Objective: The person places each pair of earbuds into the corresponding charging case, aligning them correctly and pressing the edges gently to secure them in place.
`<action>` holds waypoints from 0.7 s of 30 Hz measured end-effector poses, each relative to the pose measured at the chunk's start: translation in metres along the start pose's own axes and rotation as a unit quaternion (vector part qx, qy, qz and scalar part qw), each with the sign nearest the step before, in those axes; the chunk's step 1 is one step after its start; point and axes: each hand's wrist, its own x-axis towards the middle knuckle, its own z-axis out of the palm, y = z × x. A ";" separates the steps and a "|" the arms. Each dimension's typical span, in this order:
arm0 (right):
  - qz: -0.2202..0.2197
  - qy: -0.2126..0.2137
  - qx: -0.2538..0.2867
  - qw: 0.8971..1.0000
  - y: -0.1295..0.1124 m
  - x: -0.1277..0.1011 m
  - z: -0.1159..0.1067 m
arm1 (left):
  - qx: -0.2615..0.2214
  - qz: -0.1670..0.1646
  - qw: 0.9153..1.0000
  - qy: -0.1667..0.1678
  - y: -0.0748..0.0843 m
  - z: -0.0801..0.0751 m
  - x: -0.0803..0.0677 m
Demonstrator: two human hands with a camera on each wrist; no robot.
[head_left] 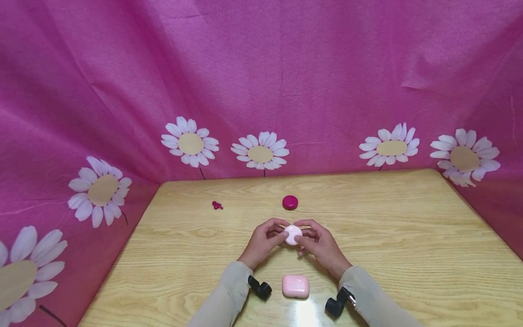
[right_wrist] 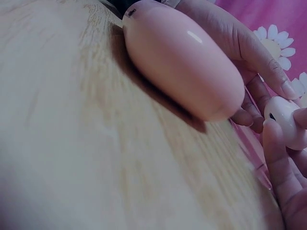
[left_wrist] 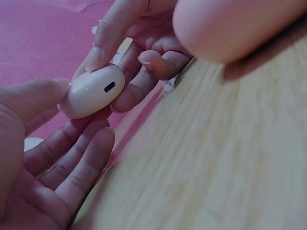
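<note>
Two hands meet around a small white case (head_left: 293, 235) in the head view: the left hand (head_left: 265, 240) and right hand (head_left: 318, 245) both pinch it above the worktop (head_left: 408, 236). Its lid looks closed, so I judge the opening not yet done. Beyond the white case lie a magenta case (head_left: 289, 202) and a small magenta earbud (head_left: 217, 205); nearer the person lies a pink case (head_left: 295, 286).

The left wrist view shows fingers (left_wrist: 103, 43) gripping the white case (left_wrist: 91, 91), charging port (left_wrist: 110, 86) outward.

The right wrist view shows the pink case (right_wrist: 182, 67) large, the white case (right_wrist: 285, 120) behind it.
</note>
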 end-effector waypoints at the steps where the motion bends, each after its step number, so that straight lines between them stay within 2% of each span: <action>1: 0.002 0.001 0.001 1.000 0.000 0.000 0.000 | 0.002 -0.001 1.000 0.002 0.000 0.000 0.000; 9: -0.008 0.005 -0.006 1.000 0.002 0.000 0.001 | -0.003 -0.001 1.000 0.007 -0.024 0.000 0.006; 21: -0.007 0.026 -0.060 0.998 0.000 0.000 0.001 | 0.009 0.012 1.000 -0.001 -0.028 -0.002 0.007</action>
